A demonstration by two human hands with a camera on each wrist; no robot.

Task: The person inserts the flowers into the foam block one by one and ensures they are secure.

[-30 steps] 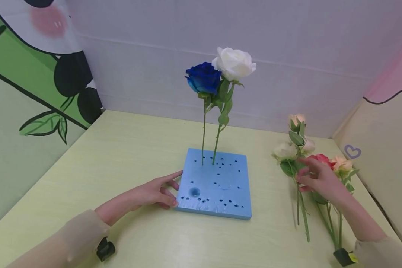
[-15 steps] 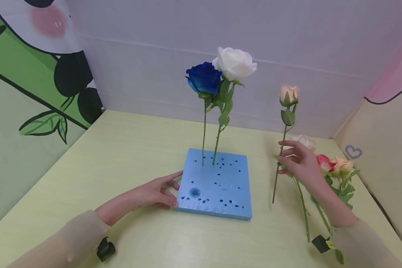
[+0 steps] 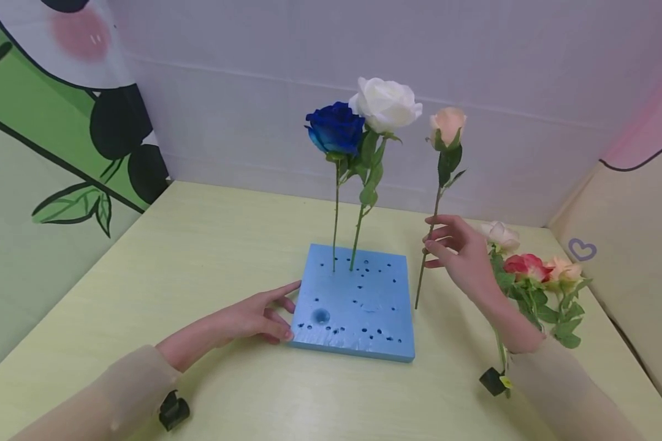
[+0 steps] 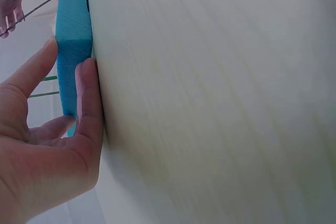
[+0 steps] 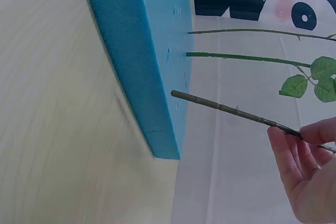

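My right hand (image 3: 463,254) pinches the thin stem of a peach rose (image 3: 448,125) between thumb and fingers. The rose stands nearly upright, its lower end beside the right edge of a blue foam block (image 3: 336,294). In the right wrist view, the bare stem (image 5: 226,108) points at the block, its tip overlapping the block's face. My left hand (image 3: 254,315) touches the block's left edge with spread fingers; the left wrist view shows its thumb and fingers (image 4: 89,98) against the foam. A blue rose (image 3: 336,130) and a white rose (image 3: 387,105) stand in the block's back part.
Several holes dot the foam block's top, one of them large (image 3: 320,316). On the table's right lie a red rose (image 3: 528,267), another peach rose (image 3: 564,272) and a pale rose (image 3: 499,236), partly behind the right forearm. A pale cloth wall (image 3: 243,122) rises behind the table.
My right hand has picked the peach rose out of the flowers on the right, raised it and carried it left to the foam block. The left hand has stayed put.
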